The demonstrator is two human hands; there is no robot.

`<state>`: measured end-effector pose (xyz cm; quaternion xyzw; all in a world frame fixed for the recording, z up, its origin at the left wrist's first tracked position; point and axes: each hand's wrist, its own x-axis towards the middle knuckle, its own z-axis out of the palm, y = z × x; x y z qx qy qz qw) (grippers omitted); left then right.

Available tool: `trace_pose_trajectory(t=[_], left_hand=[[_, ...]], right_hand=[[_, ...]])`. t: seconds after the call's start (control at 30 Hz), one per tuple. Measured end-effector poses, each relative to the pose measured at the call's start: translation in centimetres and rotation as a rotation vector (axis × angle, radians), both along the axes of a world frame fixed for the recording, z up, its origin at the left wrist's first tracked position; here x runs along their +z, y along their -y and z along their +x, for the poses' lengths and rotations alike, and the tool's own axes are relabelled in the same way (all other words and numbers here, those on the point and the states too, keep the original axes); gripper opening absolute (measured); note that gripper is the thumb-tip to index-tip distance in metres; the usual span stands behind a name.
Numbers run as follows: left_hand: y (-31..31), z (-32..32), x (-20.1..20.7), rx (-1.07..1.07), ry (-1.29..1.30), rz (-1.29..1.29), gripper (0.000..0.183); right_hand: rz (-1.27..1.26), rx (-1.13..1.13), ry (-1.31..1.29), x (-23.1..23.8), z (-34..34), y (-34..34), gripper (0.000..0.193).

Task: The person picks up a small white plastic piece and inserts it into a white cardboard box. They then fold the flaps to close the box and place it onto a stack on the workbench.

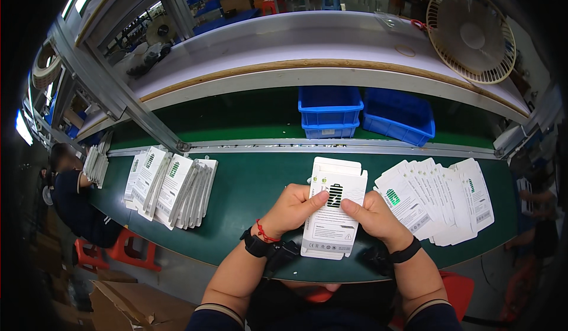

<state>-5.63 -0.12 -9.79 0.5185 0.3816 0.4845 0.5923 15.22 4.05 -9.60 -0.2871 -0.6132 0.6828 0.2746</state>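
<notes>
Both my hands hold a flat white carton (pixel 332 230) upright over the table's near edge. It has a green and black battery picture, small print and a grey band, and a second carton edge shows behind its top. My left hand (pixel 296 205) pinches its left side, thumb on the front. My right hand (pixel 377 214) grips the right side the same way, its thumb by the picture. The fingers behind are hidden. Right of my hands, a fanned pile of flat cartons (pixel 408 198) lies on the green table (pixel 254 177). Standing rows of similar cartons (pixel 171 186) are at the left.
Two stacked blue bins (pixel 330 118) and a tilted blue bin (pixel 397 118) stand behind the table under a white shelf (pixel 266 41). A fan (pixel 471 35) is at the shelf's right end. Another person (pixel 71 183) sits far left near red stools (pixel 133 249). A cardboard box (pixel 139 304) is below.
</notes>
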Motion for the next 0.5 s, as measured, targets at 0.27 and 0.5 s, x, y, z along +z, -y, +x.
trace_pose_trajectory(t=[0.27,0.5], left_hand=[[-0.1,-0.6,0.0,0.083,-0.055,0.003,0.037],[-0.6,-1.3,-0.3,0.101,-0.158,0.081,0.033]], right_hand=[[0.002,0.068,0.009,0.7,0.0,0.2,0.033],[0.004,-0.125,-0.053,0.1,0.4,-0.5,0.028]])
